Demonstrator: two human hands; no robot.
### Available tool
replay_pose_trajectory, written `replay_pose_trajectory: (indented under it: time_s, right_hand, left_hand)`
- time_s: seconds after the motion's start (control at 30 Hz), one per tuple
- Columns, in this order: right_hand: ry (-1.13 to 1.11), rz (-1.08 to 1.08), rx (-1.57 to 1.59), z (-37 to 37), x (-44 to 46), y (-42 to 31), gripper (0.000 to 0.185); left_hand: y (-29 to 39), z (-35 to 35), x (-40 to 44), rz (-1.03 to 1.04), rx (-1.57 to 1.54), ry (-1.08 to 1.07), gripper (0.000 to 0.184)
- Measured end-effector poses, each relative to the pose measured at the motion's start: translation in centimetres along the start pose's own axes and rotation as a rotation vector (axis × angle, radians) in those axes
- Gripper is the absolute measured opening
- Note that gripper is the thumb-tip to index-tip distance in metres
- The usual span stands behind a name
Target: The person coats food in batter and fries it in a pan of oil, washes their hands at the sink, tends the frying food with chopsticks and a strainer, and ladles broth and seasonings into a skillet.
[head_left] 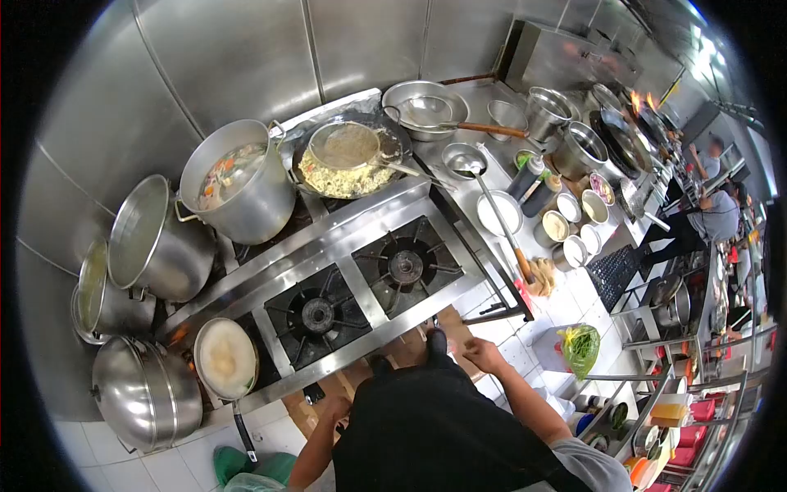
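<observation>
My left hand [334, 408] hangs low beside the black apron [434, 418], near the stove's front edge; its fingers are too small to make out. On the other side, my right hand [484, 355] is held over the floor beyond the stove's corner, fingers curled, and whether it holds anything cannot be made out. Ahead lies the steel stove [373, 307] with two bare burners. A pan of pale liquid [225, 358] sits at its left end, black handle toward me. At the back, a wok [348, 182] holds yellow food under a strainer [344, 145].
Large pots [238, 184] line the stove's back left, beside a domed steamer [147, 394]. A ladle [500, 221], sauce bottles [541, 197] and bowls crowd the right counter. Greens in a plastic bag [579, 348] sit lower right. People work at far right near flames.
</observation>
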State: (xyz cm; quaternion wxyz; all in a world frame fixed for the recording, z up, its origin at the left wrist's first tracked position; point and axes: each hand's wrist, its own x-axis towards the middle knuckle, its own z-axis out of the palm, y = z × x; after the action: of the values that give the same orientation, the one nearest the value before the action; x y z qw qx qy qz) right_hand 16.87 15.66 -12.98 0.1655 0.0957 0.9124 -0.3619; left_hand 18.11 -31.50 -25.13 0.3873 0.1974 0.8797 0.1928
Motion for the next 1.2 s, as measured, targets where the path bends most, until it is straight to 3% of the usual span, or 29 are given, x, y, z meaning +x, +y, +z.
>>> replay_pose_trajectory:
  time_s: [0.03, 0.07, 0.1, 0.13, 0.17, 0.2, 0.23, 0.33, 0.4, 0.43, 0.47, 0.5, 0.53, 0.57, 0.6, 0.67, 0.7, 0.73, 0.83, 0.9, 1.0, 1.1, 1.13, 1.17, 1.2]
  right_hand:
    - [-0.046, 0.043, -0.096, 1.6, -0.9, 3.7, 0.029]
    - [-0.167, -0.052, -0.383, 5.4, -1.0, 11.9, 0.026]
    - [-0.306, -0.239, -0.394, 7.0, -2.4, 18.0, 0.042]
    - [-0.346, -0.122, -0.544, 8.4, -4.1, 21.8, 0.037]
    - [-0.393, -0.194, -0.572, 8.0, -5.8, 21.2, 0.037]
    - [-0.319, -0.184, -0.119, 6.2, -8.7, 20.4, 0.022]
    - [-0.295, -0.153, -0.044, 4.7, -9.7, 20.1, 0.02]
    - [-0.294, 0.032, -0.015, 3.1, -10.8, 18.9, 0.017]
    - [-0.381, 0.129, 0.009, 2.6, -10.9, 17.4, 0.024]
    - [-0.367, 0.277, 0.163, 4.2, -9.7, 20.0, 0.028]
    - [-0.329, 0.425, 0.316, 6.1, -8.5, 23.3, 0.033]
    - [-0.268, 0.308, 0.35, 5.3, -8.3, 22.1, 0.039]
    - [-0.262, -0.084, 0.014, 5.1, -7.6, 22.6, 0.036]
    - [-0.104, 0.389, 0.693, 5.8, -7.7, 21.5, 0.031]
    - [-0.154, 0.394, 0.589, 4.9, -7.8, 19.8, 0.025]
    - [-0.115, 0.456, 0.615, 3.8, -8.6, 16.7, 0.025]
    - [-0.101, 0.462, 0.594, 4.0, -9.0, 16.7, 0.025]
    - [-0.126, 0.464, 0.574, 4.5, -9.3, 17.5, 0.026]
    - [-0.114, 0.555, 0.646, 5.2, -11.6, 17.8, 0.033]
    - [-0.097, 0.639, 0.581, 6.3, -13.0, 18.9, 0.031]
    - [0.105, 0.7, 0.619, 8.4, -17.4, 19.1, 0.029]
    - [0.187, 0.85, 0.565, 12.0, -21.3, 18.0, 0.032]
    - [0.103, 0.858, 0.499, 13.2, -22.2, 17.3, 0.034]
    - [0.046, 0.902, 0.436, 14.4, -24.2, 16.3, 0.036]
    - [0.112, 0.908, 0.457, 17.0, -25.8, 15.7, 0.036]
  left_hand:
    - [2.8, -2.0, -0.2, -0.106, -0.117, 0.009, 0.028]
    - [4.4, -3.1, -0.1, -0.201, -0.234, 0.002, 0.027]
    - [3.8, -2.1, 0.6, -0.167, -0.263, 0.044, 0.027]
    - [3.2, -1.0, 1.1, -0.132, -0.292, 0.085, 0.028]
    - [0.5, 1.9, 2.3, 0.014, -0.219, 0.17, 0.029]
    - [0.5, 2.1, 2.1, -0.139, -0.451, 0.143, 0.03]
    - [1.9, 1.8, 1.5, -0.317, -0.708, 0.131, 0.03]
    - [3.7, 1.3, -0.6, -0.405, -0.798, 0.217, 0.028]
    - [4.2, 2.4, -1.8, -0.546, -0.874, 0.198, 0.025]
    - [4.2, 3.2, -2.4, -0.552, -0.866, 0.193, 0.025]
    - [3.2, 5.1, -2.5, -0.419, -0.621, 0.135, 0.023]
    - [1.8, 7.3, -2.6, -0.346, -0.488, 0.084, 0.022]
    - [0.6, 9.3, -2.7, -0.27, -0.356, 0.045, 0.021]
    - [-0.4, 11.4, -2.7, -0.2, -0.183, 0.057, 0.021]
    - [-0.8, 12.5, -2.5, -0.109, -0.01, 0.069, 0.02]
    - [3.6, 10.1, -5.1, -0.501, -0.533, 0.065, 0.024]
    - [3.3, 10.5, -5.0, -0.346, -0.262, 0.086, 0.03]
    - [3.5, 9.7, -5.1, -0.219, -0.176, -0.025, 0.033]
    - [-5.0, 18.9, -0.6, -0.183, -0.555, 0.212, 0.035]
    - [-2.0, 12.7, -1.6, -0.094, -0.219, 0.022, 0.034]
    - [1.1, 5.7, -1.3, -0.038, -0.096, -0.114, 0.032]
    - [1.4, 0.8, -1.3, -0.196, -0.214, -0.186, 0.029]
    - [1.5, 0.5, -0.9, -0.312, -0.337, -0.203, 0.025]
    - [1.5, -1.1, -0.9, -0.139, -0.335, -0.195, 0.021]
    - [-4.4, 1.3, 2.9, -0.049, -0.377, -0.217, 0.021]
